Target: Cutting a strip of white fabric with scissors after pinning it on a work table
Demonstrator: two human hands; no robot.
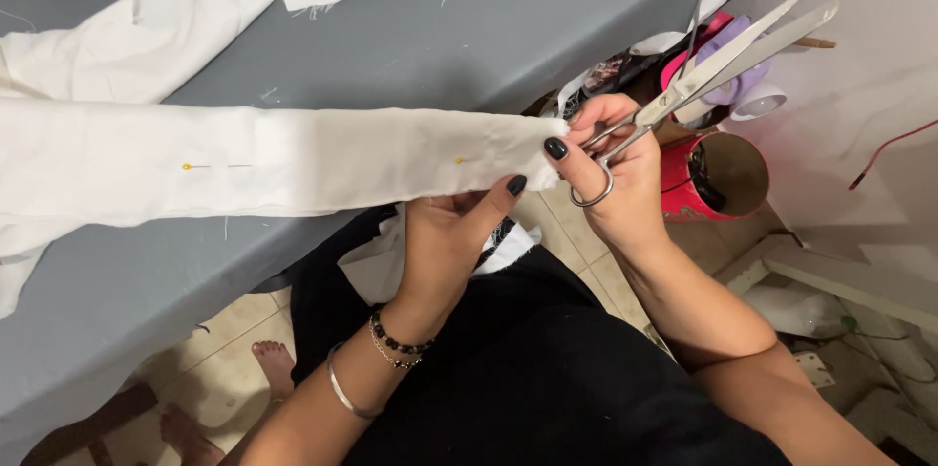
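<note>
A long folded strip of white fabric (293, 161) lies across the grey table (469, 26), with yellow-headed pins stuck in it. My left hand (445, 236) supports the strip's right end from below, thumb on the cloth. My right hand (611, 168) pinches the very end of the strip with its thumb and also holds silver scissors (713, 61), whose blades point up and to the right, slightly apart and away from the cloth.
More white fabric (166, 21) lies bunched at the table's back left. A red cylindrical container (718, 178) and pink and purple items stand on the floor to the right. White scraps rest on my dark lap.
</note>
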